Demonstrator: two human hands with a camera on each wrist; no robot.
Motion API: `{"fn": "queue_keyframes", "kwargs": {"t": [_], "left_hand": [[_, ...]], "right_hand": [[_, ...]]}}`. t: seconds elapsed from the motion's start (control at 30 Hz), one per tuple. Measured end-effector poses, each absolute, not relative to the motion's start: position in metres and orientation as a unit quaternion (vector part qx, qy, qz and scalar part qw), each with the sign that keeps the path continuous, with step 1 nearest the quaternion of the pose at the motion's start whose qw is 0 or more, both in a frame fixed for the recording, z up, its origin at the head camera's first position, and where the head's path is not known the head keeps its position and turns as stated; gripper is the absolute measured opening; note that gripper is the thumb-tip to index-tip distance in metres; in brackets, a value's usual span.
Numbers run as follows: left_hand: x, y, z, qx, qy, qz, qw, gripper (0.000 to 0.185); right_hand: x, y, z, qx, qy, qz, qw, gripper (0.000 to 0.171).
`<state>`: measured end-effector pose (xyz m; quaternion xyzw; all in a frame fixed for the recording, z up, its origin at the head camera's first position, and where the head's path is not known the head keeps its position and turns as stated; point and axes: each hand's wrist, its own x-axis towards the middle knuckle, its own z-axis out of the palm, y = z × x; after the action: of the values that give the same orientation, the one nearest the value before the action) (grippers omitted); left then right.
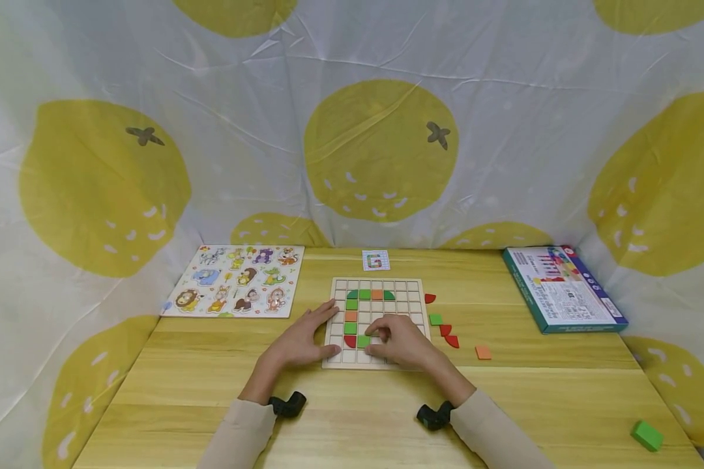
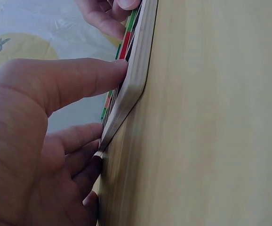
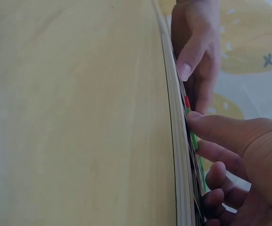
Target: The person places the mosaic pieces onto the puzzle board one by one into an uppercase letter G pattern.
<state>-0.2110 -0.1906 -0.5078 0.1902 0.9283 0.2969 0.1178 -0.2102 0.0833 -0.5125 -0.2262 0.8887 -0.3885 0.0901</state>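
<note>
Green square tile (image 1: 364, 341) sits pinched in the right hand (image 1: 403, 340); the left hand (image 1: 299, 340), fingers spread, touches a pale wooden gridded board (image 1: 412, 306).

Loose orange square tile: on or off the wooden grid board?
Off: the orange tile lies on the wooden table, right of the board.

the table (image 1: 352, 417) carries a gridded board (image 1: 407, 306), tiles (image 1: 436, 319) and, seemingly, a puzzle (image 1: 234, 280).

Pale gridded board (image 1: 401, 306), green tile (image 1: 363, 341), red tile (image 1: 350, 341)
</note>
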Motion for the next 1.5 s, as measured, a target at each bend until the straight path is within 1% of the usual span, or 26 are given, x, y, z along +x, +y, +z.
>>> {"fn": "queue_keyframes", "kwargs": {"t": [0.23,0.47,0.67,0.77,1.03,1.33,1.5], "left_hand": [[-0.213,-0.190,-0.508,0.203,0.926,0.297,0.112,0.083],[-0.212,-0.190,-0.506,0.191,0.928,0.297,0.119,0.084],[-0.212,-0.190,-0.504,0.192,0.928,0.295,0.119,0.085],[-0.211,-0.190,-0.503,0.192,0.928,0.297,0.119,0.085],[-0.211,-0.189,-0.504,0.189,0.928,0.296,0.122,0.086],[-0.212,-0.191,-0.506,0.193,0.927,0.298,0.121,0.085],[-0.212,-0.191,-0.508,0.193,0.927,0.298,0.120,0.086]], "right_hand": [[-0.210,0.088,-0.512,-0.225,0.883,-0.403,0.090,0.021],[-0.212,0.095,-0.510,-0.227,0.874,-0.422,0.084,0.020],[-0.214,0.108,-0.508,-0.202,0.875,-0.432,0.082,0.023],[-0.214,0.120,-0.507,-0.189,0.875,-0.439,0.083,0.024],[-0.205,0.162,-0.502,-0.170,0.882,-0.434,0.061,0.023],[-0.197,0.212,-0.498,-0.139,0.897,-0.419,0.025,0.028],[-0.192,0.238,-0.498,-0.117,0.911,-0.396,0.022,0.030]]}}
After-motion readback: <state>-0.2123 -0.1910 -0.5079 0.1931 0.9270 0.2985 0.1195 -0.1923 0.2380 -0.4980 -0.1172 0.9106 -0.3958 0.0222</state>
